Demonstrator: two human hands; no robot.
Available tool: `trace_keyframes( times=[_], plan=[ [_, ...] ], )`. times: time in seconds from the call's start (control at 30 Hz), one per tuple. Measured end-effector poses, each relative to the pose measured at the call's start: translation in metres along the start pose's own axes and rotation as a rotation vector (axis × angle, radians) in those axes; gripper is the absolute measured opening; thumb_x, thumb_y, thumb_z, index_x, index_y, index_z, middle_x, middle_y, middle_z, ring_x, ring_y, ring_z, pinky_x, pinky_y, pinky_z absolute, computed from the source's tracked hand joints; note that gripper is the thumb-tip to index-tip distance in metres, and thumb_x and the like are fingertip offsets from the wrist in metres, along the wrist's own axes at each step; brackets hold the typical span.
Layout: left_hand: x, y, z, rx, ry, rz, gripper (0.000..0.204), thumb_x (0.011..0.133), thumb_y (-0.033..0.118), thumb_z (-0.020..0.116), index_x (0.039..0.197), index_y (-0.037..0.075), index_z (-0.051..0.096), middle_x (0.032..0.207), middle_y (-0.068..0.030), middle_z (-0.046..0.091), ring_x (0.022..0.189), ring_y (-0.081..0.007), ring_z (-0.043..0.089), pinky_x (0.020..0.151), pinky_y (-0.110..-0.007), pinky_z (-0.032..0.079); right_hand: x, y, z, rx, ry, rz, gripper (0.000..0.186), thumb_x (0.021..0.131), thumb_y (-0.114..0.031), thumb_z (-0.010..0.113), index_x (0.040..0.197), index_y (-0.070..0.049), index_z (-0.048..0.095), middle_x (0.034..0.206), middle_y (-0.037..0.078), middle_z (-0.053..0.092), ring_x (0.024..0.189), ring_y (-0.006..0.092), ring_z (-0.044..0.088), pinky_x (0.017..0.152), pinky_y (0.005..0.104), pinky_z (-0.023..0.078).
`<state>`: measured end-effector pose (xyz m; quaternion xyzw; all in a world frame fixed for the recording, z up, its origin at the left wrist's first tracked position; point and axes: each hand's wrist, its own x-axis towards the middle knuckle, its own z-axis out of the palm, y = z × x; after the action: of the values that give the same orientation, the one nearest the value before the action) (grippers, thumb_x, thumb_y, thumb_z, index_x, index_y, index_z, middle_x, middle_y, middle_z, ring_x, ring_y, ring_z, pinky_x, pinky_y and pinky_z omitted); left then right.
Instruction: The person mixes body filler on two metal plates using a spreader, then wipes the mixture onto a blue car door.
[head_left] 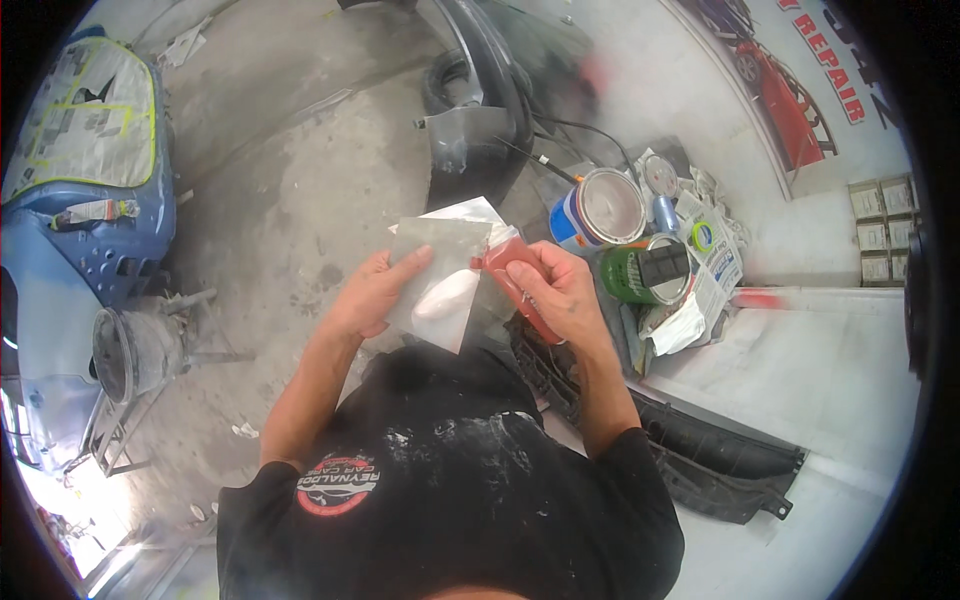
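Note:
My left hand (362,298) grips a thin grey flat sheet (420,255) by its left edge, thumb on top. A smooth whitish blob of paste (446,296) lies on the sheet's lower right. Behind the sheet's top edge, a paler, shiny flat piece (468,209) sticks out. My right hand (566,292) is closed around a red squeeze tube (522,290), tilted with its nozzle end toward the sheet's right edge. Whether the nozzle touches the sheet I cannot tell.
To the right stand a blue paint can (575,222) and a green can (622,275) with a dark block (664,265) on top, beside newspapers (712,268). A dark bumper (480,150) is ahead. At left are a blue car body (130,240) and a clear bucket (128,350).

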<state>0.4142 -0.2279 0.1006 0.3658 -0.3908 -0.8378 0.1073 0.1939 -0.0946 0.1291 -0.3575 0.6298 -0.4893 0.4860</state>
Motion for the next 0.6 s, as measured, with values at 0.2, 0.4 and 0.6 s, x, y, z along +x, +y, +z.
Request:
trace_keyframes(
  times=[0.2, 0.4, 0.6],
  plan=[
    [0.0, -0.002, -0.003, 0.02, -0.024, 0.07, 0.034, 0.1, 0.032, 0.058, 0.116, 0.002, 0.065, 0.107, -0.0052, 0.069, 0.089, -0.0109, 0.066, 0.076, -0.029, 0.054, 0.002, -0.016, 0.008, -0.209, 0.018, -0.048, 0.019, 0.093, -0.018, 0.065, 0.101, -0.001, 0.067, 0.073, -0.001, 0.062, 0.062, 0.0052, 0.054, 0.055, 0.0225, 0.042],
    [0.001, -0.003, 0.001, -0.025, 0.0, 0.095, 0.035, 0.101, 0.03, 0.057, 0.12, 0.0, 0.062, 0.109, -0.0068, 0.069, 0.093, -0.0127, 0.066, 0.078, -0.03, 0.055, -0.002, -0.019, 0.009, -0.499, 0.08, -0.177, 0.016, 0.093, -0.016, 0.066, 0.098, -0.001, 0.067, 0.071, 0.0, 0.061, 0.059, 0.0047, 0.053, 0.053, 0.0221, 0.041],
    [0.013, -0.016, -0.003, -0.108, -0.028, 0.058, 0.038, 0.101, 0.028, 0.057, 0.125, -0.001, 0.059, 0.115, -0.01, 0.067, 0.097, -0.0163, 0.066, 0.082, -0.032, 0.054, -0.013, -0.028, 0.005, -0.227, 0.222, -0.106, 0.024, 0.095, -0.023, 0.063, 0.101, 0.0, 0.065, 0.075, 0.001, 0.065, 0.067, 0.0085, 0.057, 0.062, 0.0267, 0.046]
  ],
)
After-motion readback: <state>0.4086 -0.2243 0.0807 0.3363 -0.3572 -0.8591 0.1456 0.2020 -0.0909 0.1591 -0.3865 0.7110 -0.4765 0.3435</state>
